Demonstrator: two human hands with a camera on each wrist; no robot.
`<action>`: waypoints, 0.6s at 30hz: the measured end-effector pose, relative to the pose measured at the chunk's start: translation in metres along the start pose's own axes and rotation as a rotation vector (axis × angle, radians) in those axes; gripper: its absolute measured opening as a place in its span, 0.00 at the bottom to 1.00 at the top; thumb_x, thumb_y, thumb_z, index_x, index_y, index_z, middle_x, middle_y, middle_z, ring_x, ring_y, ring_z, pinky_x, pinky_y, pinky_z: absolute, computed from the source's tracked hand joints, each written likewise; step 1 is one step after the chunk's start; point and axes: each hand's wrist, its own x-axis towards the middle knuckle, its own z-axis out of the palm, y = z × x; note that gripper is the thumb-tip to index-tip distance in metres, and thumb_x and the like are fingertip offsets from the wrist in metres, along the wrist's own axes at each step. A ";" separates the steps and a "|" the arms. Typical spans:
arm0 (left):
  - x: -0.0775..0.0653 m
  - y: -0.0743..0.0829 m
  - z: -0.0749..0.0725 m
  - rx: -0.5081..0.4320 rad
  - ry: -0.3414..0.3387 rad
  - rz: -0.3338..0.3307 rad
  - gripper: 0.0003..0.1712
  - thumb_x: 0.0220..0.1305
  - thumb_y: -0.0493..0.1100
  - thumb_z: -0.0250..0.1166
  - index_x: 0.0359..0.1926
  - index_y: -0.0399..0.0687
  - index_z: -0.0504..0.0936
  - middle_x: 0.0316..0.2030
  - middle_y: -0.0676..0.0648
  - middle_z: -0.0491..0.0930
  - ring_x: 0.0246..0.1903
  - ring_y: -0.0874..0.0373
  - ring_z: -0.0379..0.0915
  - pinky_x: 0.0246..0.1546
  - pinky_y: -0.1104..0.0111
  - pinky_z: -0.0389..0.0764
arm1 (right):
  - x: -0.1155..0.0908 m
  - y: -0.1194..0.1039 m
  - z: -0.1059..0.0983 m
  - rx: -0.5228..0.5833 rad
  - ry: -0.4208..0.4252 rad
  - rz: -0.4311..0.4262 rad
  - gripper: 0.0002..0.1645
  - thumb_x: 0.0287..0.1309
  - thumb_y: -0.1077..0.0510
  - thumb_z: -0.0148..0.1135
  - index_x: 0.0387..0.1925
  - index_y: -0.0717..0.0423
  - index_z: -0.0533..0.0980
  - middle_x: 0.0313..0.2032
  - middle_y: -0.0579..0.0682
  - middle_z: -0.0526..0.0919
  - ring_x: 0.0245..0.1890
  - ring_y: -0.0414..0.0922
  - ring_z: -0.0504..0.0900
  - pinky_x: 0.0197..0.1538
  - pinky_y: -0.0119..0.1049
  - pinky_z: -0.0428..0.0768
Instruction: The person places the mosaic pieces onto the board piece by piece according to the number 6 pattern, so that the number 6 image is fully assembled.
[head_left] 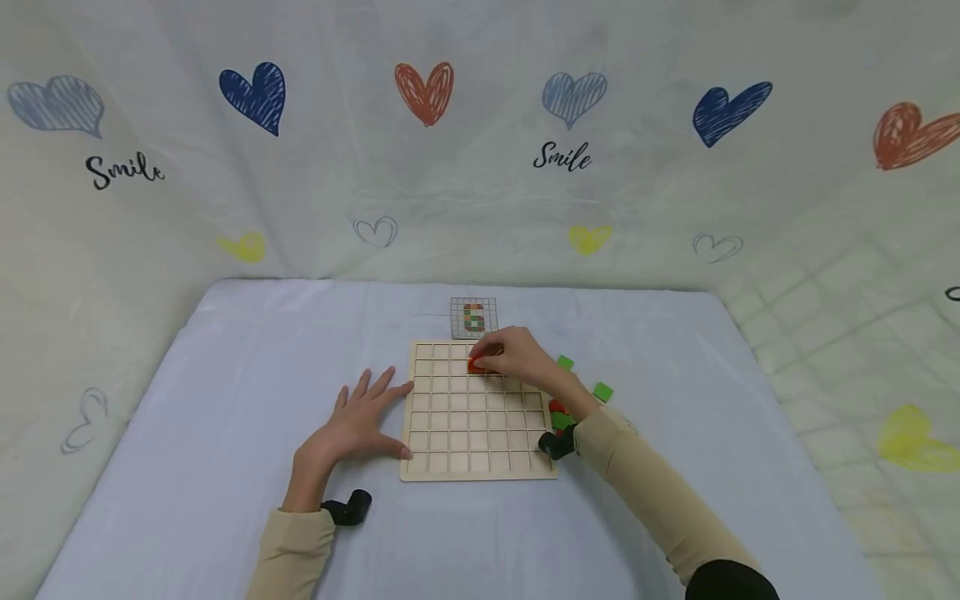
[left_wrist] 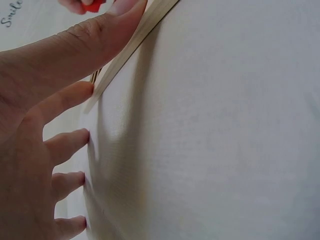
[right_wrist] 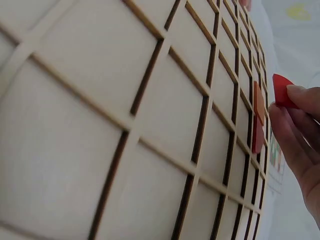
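Observation:
A wooden grid board (head_left: 442, 433) lies on the white-covered table. My left hand (head_left: 360, 429) is spread at its left side, with the thumb and index fingertip at the frame and the other fingers on the cloth. Over the far rows, my right hand (head_left: 517, 354) pinches a small red tile (right_wrist: 283, 91) with one rounded edge between thumb and fingers. In the right wrist view, an orange tile (right_wrist: 258, 103) and another red tile (right_wrist: 258, 137) sit in the grid beside that hand.
Just beyond the board lies a pattern card (head_left: 474, 317) with a coloured figure on a grid. Loose green tiles (head_left: 603, 392) and a cluster of red and green tiles (head_left: 561, 419) are to the right, partly hidden by the right forearm. A heart-printed cloth hangs behind.

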 end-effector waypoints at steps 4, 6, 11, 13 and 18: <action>0.001 -0.002 0.000 0.003 -0.002 0.002 0.62 0.43 0.56 0.85 0.78 0.54 0.64 0.82 0.40 0.44 0.80 0.31 0.27 0.74 0.31 0.32 | 0.009 -0.004 0.006 0.003 -0.012 -0.006 0.08 0.64 0.60 0.69 0.44 0.54 0.88 0.41 0.49 0.90 0.42 0.43 0.88 0.47 0.37 0.85; 0.002 -0.002 0.001 0.006 -0.003 0.002 0.62 0.43 0.56 0.85 0.78 0.55 0.64 0.82 0.40 0.44 0.80 0.31 0.27 0.74 0.31 0.32 | 0.012 -0.005 0.008 0.003 -0.024 -0.005 0.08 0.64 0.61 0.69 0.43 0.54 0.88 0.41 0.49 0.90 0.41 0.43 0.87 0.47 0.36 0.85; 0.002 -0.002 0.001 0.007 -0.002 -0.003 0.62 0.43 0.57 0.85 0.79 0.56 0.64 0.83 0.41 0.44 0.80 0.32 0.27 0.75 0.31 0.32 | 0.016 -0.012 0.009 -0.028 -0.044 -0.010 0.07 0.64 0.61 0.69 0.42 0.54 0.88 0.40 0.49 0.90 0.41 0.43 0.86 0.46 0.37 0.84; 0.003 -0.003 0.001 0.006 -0.002 -0.006 0.62 0.43 0.57 0.85 0.79 0.56 0.64 0.83 0.41 0.44 0.81 0.32 0.27 0.75 0.32 0.31 | 0.017 -0.014 0.009 -0.038 -0.053 -0.017 0.07 0.64 0.61 0.69 0.42 0.55 0.88 0.40 0.49 0.90 0.41 0.44 0.87 0.46 0.37 0.84; 0.003 -0.004 0.001 0.007 -0.002 -0.003 0.62 0.43 0.57 0.85 0.78 0.56 0.64 0.83 0.41 0.44 0.80 0.32 0.27 0.74 0.31 0.32 | 0.021 -0.017 0.011 -0.088 -0.082 -0.046 0.06 0.66 0.61 0.68 0.42 0.55 0.88 0.41 0.49 0.90 0.43 0.46 0.86 0.46 0.36 0.84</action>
